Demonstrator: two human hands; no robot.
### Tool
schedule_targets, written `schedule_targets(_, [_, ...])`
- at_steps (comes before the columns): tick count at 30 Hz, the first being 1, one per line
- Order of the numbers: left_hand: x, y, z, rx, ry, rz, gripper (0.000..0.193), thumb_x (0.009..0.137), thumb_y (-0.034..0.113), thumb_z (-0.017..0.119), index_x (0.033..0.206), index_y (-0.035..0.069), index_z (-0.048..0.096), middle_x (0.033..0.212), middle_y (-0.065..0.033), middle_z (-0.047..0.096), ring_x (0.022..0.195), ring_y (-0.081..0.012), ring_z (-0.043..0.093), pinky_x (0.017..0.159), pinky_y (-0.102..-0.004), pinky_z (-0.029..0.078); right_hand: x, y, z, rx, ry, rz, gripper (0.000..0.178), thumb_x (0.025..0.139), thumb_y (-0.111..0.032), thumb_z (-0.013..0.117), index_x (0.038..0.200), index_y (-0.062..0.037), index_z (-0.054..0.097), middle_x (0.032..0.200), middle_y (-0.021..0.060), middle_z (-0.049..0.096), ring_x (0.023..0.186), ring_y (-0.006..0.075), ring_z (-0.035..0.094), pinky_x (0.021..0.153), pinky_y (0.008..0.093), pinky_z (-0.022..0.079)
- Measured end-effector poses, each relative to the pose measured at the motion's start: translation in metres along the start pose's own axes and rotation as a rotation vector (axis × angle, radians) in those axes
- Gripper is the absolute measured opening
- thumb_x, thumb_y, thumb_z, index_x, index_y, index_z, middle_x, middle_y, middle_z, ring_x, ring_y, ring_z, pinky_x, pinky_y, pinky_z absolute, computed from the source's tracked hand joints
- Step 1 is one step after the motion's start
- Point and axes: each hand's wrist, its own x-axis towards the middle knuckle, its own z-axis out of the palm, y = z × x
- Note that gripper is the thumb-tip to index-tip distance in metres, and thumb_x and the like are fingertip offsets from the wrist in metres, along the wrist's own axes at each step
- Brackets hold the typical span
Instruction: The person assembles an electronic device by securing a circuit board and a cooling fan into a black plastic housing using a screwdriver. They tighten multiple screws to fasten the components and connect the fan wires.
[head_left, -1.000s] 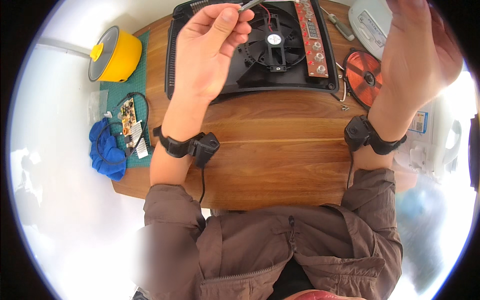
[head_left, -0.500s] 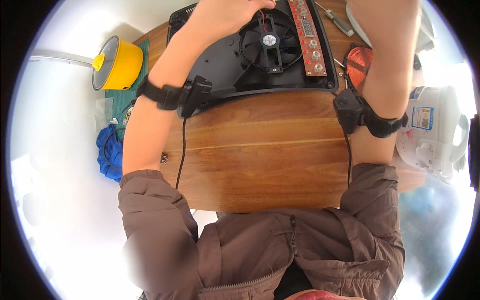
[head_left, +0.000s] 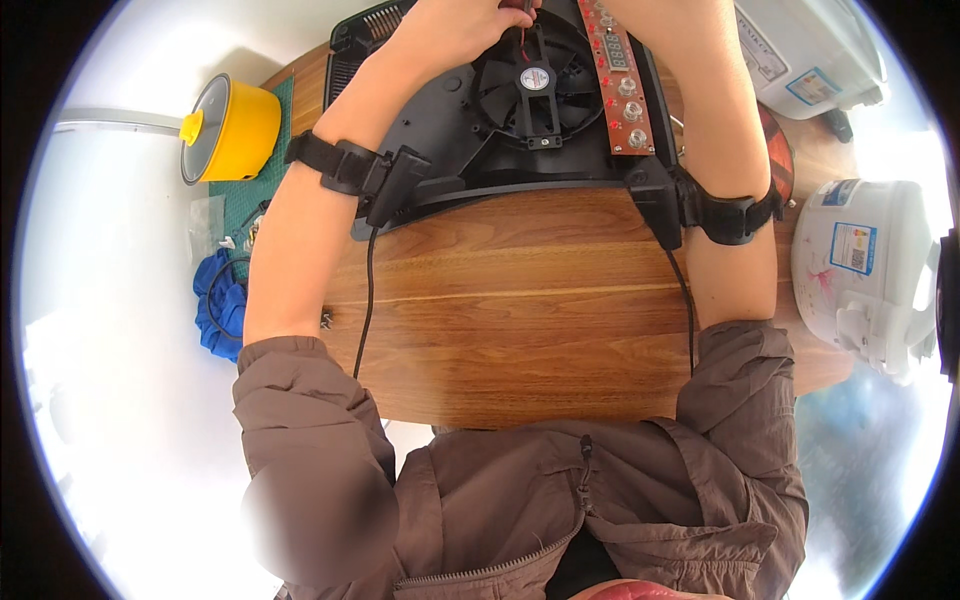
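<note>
Left hand (head_left: 455, 30) is seen at the top edge of the view, with the fingers bent around thin red and black wires (head_left: 522, 22) just above the round cooling fan (head_left: 528, 85); how tightly these are pinched cannot be told, because the fingertips are cut off by the edge. Right hand is out of the picture; only its forearm (head_left: 715, 110) with a black wrist strap (head_left: 725, 215) is shown, so its state cannot be told.

The fan is mounted in the middle of an opened black appliance base (head_left: 440, 150), which lies on the far part of the wooden table (head_left: 520, 320). A red circuit strip (head_left: 620, 75) with buttons is placed just beside the fan, on its right. A yellow pot (head_left: 235, 128) stands on a green mat (head_left: 255, 190) to the left, and a blue cloth (head_left: 218, 310) lies near the table's left edge. A white rice cooker (head_left: 860, 270) is seen at the right.
</note>
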Motion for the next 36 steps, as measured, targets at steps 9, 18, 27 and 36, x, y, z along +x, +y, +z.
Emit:
schedule_targets(9, [0.0, -0.011, 0.001, 0.04, -0.021, 0.016, 0.021, 0.087, 0.004, 0.067, 0.106, -0.005, 0.067, 0.099, -0.0211, 0.073, 0.098, -0.0389, 0.069, 0.087, -0.0447, 0.052, 0.001, 0.01, 0.005, -0.115, -0.007, -0.055, 0.038, 0.088, -0.011, 0.076, 0.124, -0.0014, 0.069, 0.091, 0.0203, 0.071, 0.085, 0.027, 0.071, 0.08, 0.0366, 0.057])
schedule_targets(18, [-0.008, 0.008, -0.001, 0.127, 0.024, 0.024, 0.02, 0.087, 0.004, 0.066, 0.105, -0.006, 0.066, 0.098, -0.0211, 0.072, 0.096, -0.0407, 0.068, 0.087, -0.0454, 0.052, 0.002, 0.01, 0.006, -0.123, -0.008, -0.063, 0.039, 0.088, -0.01, 0.076, 0.125, -0.0009, 0.069, 0.092, 0.0202, 0.073, 0.084, 0.0258, 0.071, 0.079, 0.0367, 0.057])
schedule_targets(27, [-0.005, -0.005, 0.001, 0.129, -0.02, 0.034, 0.018, 0.088, 0.005, 0.066, 0.104, -0.004, 0.066, 0.098, -0.0208, 0.072, 0.094, -0.0403, 0.067, 0.087, -0.0454, 0.052, -0.002, -0.003, 0.003, -0.062, -0.029, -0.052, 0.038, 0.089, -0.01, 0.075, 0.125, -0.0014, 0.069, 0.091, 0.0208, 0.073, 0.081, 0.0253, 0.07, 0.076, 0.0366, 0.056])
schedule_targets(36, [-0.005, -0.008, 0.003, 0.115, -0.005, 0.016, 0.018, 0.088, 0.006, 0.067, 0.102, -0.004, 0.067, 0.097, -0.0204, 0.072, 0.095, -0.0399, 0.067, 0.088, -0.0457, 0.051, 0.0, 0.006, 0.008, -0.011, -0.058, -0.024, 0.037, 0.089, -0.009, 0.074, 0.126, -0.0015, 0.069, 0.083, 0.0179, 0.071, 0.074, 0.0212, 0.066, 0.071, 0.0352, 0.055])
